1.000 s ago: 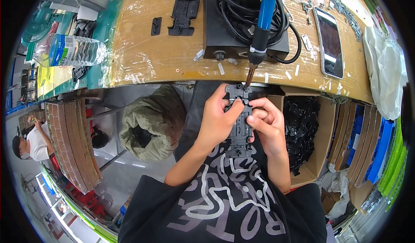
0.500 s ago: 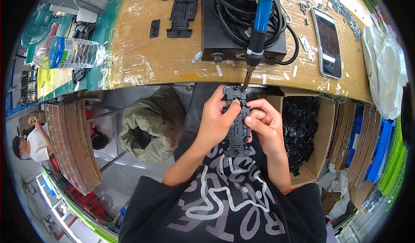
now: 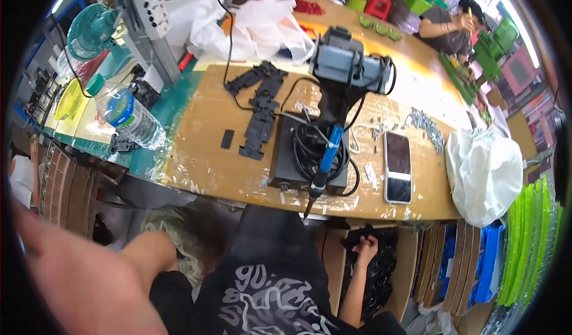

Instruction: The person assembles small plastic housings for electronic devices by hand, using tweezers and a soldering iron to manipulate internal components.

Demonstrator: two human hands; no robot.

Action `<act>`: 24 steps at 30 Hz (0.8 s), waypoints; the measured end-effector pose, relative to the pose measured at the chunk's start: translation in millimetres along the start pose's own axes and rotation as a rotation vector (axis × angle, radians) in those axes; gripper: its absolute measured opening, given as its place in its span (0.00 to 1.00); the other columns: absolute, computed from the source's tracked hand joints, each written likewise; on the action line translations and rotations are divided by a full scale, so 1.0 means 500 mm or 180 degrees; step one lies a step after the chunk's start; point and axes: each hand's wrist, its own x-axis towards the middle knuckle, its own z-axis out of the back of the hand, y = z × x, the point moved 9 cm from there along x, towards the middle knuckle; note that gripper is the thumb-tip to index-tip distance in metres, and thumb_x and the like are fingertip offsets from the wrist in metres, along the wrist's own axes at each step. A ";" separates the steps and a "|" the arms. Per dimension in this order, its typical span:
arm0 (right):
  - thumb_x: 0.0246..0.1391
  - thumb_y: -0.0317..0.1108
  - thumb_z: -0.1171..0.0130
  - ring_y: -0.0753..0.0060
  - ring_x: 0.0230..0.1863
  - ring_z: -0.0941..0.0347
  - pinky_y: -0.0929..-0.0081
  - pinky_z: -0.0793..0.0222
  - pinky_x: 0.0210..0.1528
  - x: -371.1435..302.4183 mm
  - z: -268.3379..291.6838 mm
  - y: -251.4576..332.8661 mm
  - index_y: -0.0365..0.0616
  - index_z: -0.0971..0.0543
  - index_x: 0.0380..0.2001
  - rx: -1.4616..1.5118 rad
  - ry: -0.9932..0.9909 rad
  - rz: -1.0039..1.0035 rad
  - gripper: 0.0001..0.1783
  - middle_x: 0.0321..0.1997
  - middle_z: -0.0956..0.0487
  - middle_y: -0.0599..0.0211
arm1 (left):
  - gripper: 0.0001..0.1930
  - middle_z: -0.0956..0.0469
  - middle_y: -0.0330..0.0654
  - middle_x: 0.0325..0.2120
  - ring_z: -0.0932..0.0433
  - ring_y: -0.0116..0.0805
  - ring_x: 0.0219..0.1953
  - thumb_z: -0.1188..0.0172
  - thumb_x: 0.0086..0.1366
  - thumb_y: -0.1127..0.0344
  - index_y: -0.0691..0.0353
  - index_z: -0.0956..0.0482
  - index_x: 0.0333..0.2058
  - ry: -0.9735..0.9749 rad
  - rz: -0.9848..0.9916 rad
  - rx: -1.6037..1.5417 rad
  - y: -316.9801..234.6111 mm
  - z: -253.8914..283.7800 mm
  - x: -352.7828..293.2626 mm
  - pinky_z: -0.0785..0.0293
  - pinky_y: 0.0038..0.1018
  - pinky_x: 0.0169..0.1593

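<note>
My right hand [image 3: 364, 248] reaches down into a cardboard box [image 3: 332, 258] below the table edge and rests on a pile of black plastic parts [image 3: 381, 269]. Whether its fingers grip one is unclear. My left forearm [image 3: 89, 275] is raised close to the camera at the lower left, large and blurred, and its hand is beyond the picture's rim. A blue electric screwdriver [image 3: 325, 163] hangs tip down over the front edge of the wooden table [image 3: 208, 162], in front of a black power box [image 3: 286, 162].
Flat black plastic frames [image 3: 259, 111] lie on the table, with a phone [image 3: 398, 167], loose screws [image 3: 426, 126], a white bag [image 3: 485, 174], a water bottle [image 3: 134, 120] and a fan [image 3: 89, 34]. Green stacked trays [image 3: 527, 233] stand at the right. Another person [image 3: 453, 22] sits at the far table.
Both hands have left the black part held under the screwdriver tip. The right hand went down into the box, the left arm swung up to the left, and the view tilted up.
</note>
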 end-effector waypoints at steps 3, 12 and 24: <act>0.44 0.27 0.49 0.72 0.08 0.37 0.76 0.37 0.07 0.039 0.119 -0.133 0.40 0.34 0.31 0.0428 -0.0952 -0.0585 0.09 0.15 0.33 0.66 | 0.41 0.35 0.57 0.39 0.33 0.50 0.37 0.49 0.47 0.38 0.73 0.41 0.46 -0.0228 -0.0190 0.0134 -0.018 0.132 -0.062 0.34 0.41 0.37; 0.48 0.38 0.56 0.60 0.31 0.31 0.60 0.31 0.34 0.083 0.217 -0.441 0.38 0.32 0.37 0.1150 -0.1297 -0.2159 0.16 0.34 0.29 0.59 | 0.38 0.36 0.59 0.40 0.34 0.52 0.40 0.51 0.49 0.40 0.74 0.40 0.44 -0.0918 -0.1074 0.0562 -0.041 0.093 0.008 0.38 0.45 0.42; 0.42 0.37 0.54 0.72 0.26 0.35 0.73 0.35 0.29 0.083 0.213 -0.345 0.49 0.29 0.29 0.1495 -0.1646 -0.1987 0.09 0.29 0.30 0.70 | 0.34 0.37 0.62 0.43 0.36 0.55 0.43 0.55 0.52 0.44 0.75 0.38 0.43 -0.1080 -0.1051 0.0903 -0.035 0.102 0.010 0.44 0.51 0.47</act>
